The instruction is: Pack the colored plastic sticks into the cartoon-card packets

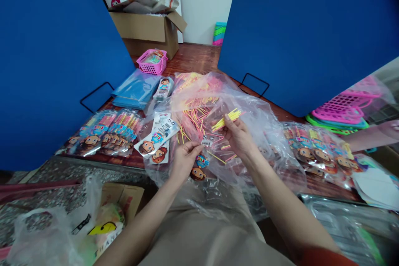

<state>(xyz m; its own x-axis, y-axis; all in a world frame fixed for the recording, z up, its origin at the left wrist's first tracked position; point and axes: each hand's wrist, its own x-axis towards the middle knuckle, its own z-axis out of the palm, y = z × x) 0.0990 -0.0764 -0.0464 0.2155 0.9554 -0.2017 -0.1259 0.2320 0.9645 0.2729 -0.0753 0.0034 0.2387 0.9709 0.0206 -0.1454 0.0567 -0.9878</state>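
My right hand [237,135] is closed around a bundle of thin yellow sticks [220,124], with a few pink ones among them. My left hand [186,157] pinches the upper edge of a clear packet [202,161] printed with a cartoon face and a barcode. Between and beyond both hands lies a large clear plastic bag [249,110], spread open on the table. Loose pink and yellow sticks [196,116] are heaped in it. Left of my left hand are flat printed cartoon cards [158,135], partly overlapping.
Filled packets lie in rows at left [120,131] and right [311,145]. Blue plastic sleeves [137,89], a pink basket [152,62] and an open carton [143,27] stand behind. Blue panels [296,33] flank the table. Another person's arm [370,136] reaches in from the right.
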